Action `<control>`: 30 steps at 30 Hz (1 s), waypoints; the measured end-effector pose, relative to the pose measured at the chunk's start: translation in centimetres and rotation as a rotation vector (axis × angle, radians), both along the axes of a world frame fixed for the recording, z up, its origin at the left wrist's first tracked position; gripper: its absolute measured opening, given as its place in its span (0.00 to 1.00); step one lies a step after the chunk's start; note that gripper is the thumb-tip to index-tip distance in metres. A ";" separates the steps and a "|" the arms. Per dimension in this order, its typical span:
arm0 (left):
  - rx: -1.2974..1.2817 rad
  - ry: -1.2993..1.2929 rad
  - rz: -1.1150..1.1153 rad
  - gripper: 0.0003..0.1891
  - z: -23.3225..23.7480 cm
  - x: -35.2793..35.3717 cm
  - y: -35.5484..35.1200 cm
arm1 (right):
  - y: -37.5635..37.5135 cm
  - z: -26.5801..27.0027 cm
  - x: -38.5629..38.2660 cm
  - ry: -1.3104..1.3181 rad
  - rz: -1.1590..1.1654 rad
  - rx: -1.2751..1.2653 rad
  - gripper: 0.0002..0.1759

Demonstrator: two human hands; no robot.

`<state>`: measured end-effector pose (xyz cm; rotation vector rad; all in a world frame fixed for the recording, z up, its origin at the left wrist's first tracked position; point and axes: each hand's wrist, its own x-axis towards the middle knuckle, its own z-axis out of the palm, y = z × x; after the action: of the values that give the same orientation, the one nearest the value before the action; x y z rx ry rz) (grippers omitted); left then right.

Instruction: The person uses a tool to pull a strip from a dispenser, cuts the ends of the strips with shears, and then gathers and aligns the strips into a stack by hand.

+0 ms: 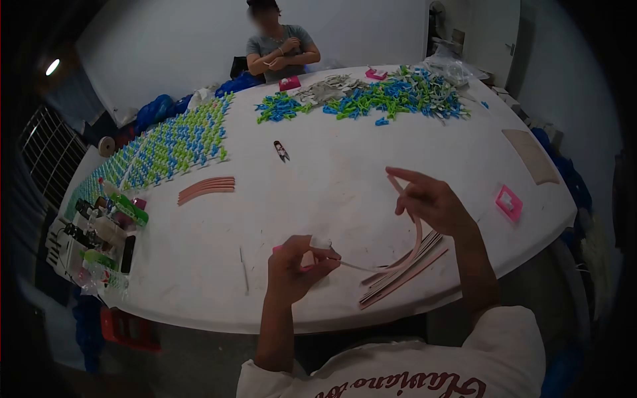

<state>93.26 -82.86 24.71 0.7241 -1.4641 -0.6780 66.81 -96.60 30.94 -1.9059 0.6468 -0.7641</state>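
A thin pinkish-beige strip (417,243) bends in a curve between my two hands. My left hand (292,268) pinches one end of it between thumb and forefinger, and a white wrap or cover (321,243) shows at a fingertip. Something pink is partly hidden behind that hand. My right hand (434,202) grips the upper end, its forefinger stretched along the strip. Below the strip, a bundle of similar strips (398,275) lies fanned on the white table (318,199).
Several pink strips (206,188), thread snips (282,151) and a thin metal tool (244,270) lie on the table. Blue and green clips (398,96) are heaped behind, with more in rows (176,146). A pink tray (509,201) sits right; a person (279,50) stands opposite.
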 end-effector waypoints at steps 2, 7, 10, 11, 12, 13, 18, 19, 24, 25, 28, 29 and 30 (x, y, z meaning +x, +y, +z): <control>0.065 0.124 -0.029 0.19 0.9 0.5 -0.3 | -0.6 0.4 1.0 -0.022 -0.007 -0.040 0.31; 0.121 -0.190 -0.122 0.16 2.5 1.2 -0.2 | -1.5 1.8 1.9 0.151 0.392 0.031 0.30; 0.194 -0.147 -0.035 0.13 1.4 1.7 -0.4 | -1.7 0.6 3.0 0.045 0.113 -0.008 0.31; 0.198 -0.146 -0.038 0.13 1.6 1.3 -0.4 | -1.0 -0.1 3.8 0.015 0.114 0.008 0.30; 0.230 -0.160 0.016 0.12 2.1 0.6 -0.4 | -0.7 -0.4 4.2 -0.016 0.116 0.020 0.29; 0.263 -0.172 0.069 0.11 2.4 0.2 -0.4 | -0.5 -0.5 4.4 -0.014 0.115 0.024 0.29; 0.288 -0.105 0.073 0.09 1.2 1.5 -0.8 | -1.9 -0.6 3.6 -0.123 0.076 0.066 0.27; 0.300 -0.055 0.066 0.09 1.0 1.8 -0.8 | -2.1 -0.7 3.8 -0.247 -0.154 0.026 0.26; 0.294 -0.154 0.121 0.12 1.0 1.6 -1.2 | -1.7 -2.0 4.0 -0.118 -0.032 0.018 0.24; 0.394 -0.217 0.121 0.13 1.3 1.4 -1.2 | -1.3 -2.0 3.9 0.071 0.216 0.007 0.23; 0.438 -0.200 0.078 0.13 0.8 1.5 -1.8 | -2.6 -1.8 3.1 0.128 0.272 0.143 0.20; 0.440 -0.201 0.074 0.13 0.5 1.5 -1.8 | -3.1 -2.1 2.7 0.144 0.312 0.224 0.20; 0.423 -0.167 0.041 0.12 0.1 1.5 -1.8 | -3.1 -2.4 2.4 0.143 0.309 0.224 0.20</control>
<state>94.71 -84.65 24.83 1.1560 -1.4665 -0.9268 69.19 -99.73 28.52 -1.8064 0.4859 -0.3469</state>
